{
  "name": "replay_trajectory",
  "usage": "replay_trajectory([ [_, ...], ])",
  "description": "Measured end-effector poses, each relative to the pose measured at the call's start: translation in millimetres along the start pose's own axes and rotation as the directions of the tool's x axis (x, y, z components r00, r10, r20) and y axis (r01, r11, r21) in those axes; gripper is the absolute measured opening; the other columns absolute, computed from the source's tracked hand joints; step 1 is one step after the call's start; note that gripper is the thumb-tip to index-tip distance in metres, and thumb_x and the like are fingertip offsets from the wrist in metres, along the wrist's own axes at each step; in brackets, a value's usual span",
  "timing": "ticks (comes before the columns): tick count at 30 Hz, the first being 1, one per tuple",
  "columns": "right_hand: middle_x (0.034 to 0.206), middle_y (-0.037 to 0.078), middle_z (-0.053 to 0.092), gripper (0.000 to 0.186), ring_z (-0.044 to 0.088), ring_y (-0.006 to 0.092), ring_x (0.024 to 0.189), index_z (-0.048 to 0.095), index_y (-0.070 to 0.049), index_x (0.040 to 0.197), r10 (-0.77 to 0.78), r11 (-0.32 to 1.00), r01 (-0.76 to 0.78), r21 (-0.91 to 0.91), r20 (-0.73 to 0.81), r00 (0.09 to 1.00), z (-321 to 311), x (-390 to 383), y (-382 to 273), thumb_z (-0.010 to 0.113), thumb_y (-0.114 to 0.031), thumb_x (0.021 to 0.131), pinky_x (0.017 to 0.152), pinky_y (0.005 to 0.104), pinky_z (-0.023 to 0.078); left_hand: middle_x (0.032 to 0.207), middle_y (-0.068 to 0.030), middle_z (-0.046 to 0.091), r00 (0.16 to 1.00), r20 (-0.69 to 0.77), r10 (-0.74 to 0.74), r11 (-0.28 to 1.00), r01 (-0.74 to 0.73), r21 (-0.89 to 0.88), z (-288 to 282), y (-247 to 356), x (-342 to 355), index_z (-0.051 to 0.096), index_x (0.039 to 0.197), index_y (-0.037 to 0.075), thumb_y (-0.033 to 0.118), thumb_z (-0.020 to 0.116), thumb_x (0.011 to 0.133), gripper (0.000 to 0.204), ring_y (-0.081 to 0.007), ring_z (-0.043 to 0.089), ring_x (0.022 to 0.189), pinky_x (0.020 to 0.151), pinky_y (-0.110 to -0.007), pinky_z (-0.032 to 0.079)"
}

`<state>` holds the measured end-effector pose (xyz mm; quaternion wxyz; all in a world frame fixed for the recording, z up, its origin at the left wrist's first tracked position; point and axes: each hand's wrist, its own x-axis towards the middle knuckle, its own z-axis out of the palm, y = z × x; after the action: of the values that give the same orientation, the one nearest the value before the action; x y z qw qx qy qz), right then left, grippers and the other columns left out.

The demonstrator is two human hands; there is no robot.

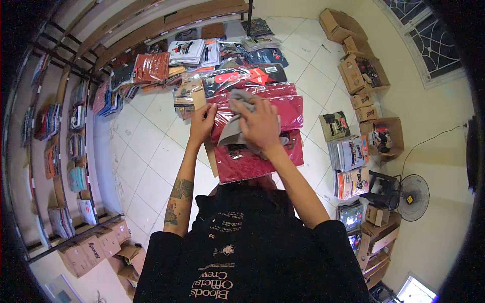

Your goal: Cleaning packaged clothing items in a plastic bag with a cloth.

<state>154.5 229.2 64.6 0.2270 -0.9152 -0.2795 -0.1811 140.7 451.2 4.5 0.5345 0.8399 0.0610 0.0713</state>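
Observation:
In front of me lie several dark red folded garments in clear plastic bags, with one red package under my hands. My right hand is closed on a grey cloth, pressing it against the plastic of that package. The cloth bunches up beyond my fingers and spreads out below my palm. With bent fingers, my left hand pinches the left edge of the same package. Nearer to my body is another red package, and a black package with a red tag lies beyond.
Piles of bagged garments lie on the tiled floor farther off. Shelves with folded packages stand at the left. Along the right wall are cardboard boxes, garment stacks and a fan.

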Motion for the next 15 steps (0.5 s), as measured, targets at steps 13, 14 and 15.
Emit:
replay_trajectory([
  [13,0.105,0.016,0.056,0.034,0.063,0.0331,0.092,0.073,-0.019,0.116,0.422,0.906,-0.422,0.047,-0.208,0.882,-36.2,-39.3,106.5,0.063,-0.010,0.084,0.077,0.0425,0.054,0.075,-0.0050,0.067,0.997,-0.073,0.035,0.997,-0.040,-0.073,7.4,7.0,-2.0,0.071,0.105,-0.002,0.029,0.061,0.101,0.033,-0.0085,0.057,0.071,0.064,-0.027,0.045],
  [14,0.106,0.017,0.056,0.033,0.063,0.0332,0.092,0.073,-0.016,0.116,0.453,0.889,-0.456,0.046,-0.241,0.858,-37.8,-45.4,115.4,0.062,-0.010,0.085,0.079,0.0422,0.053,0.075,-0.0050,0.067,0.996,-0.076,0.037,0.996,-0.043,-0.073,8.1,5.7,-3.6,0.071,0.105,-0.002,0.029,0.061,0.101,0.033,-0.0085,0.057,0.071,0.064,-0.027,0.045],
  [15,0.106,0.017,0.056,0.032,0.062,0.0333,0.093,0.072,-0.013,0.117,0.482,0.871,-0.489,0.046,-0.274,0.832,-38.6,-53.0,127.1,0.061,-0.010,0.087,0.080,0.0418,0.053,0.075,-0.0058,0.067,0.993,-0.105,0.048,0.994,-0.057,-0.090,9.8,3.6,-4.2,0.071,0.105,-0.003,0.029,0.061,0.101,0.034,-0.0093,0.057,0.070,0.064,-0.028,0.046],
])
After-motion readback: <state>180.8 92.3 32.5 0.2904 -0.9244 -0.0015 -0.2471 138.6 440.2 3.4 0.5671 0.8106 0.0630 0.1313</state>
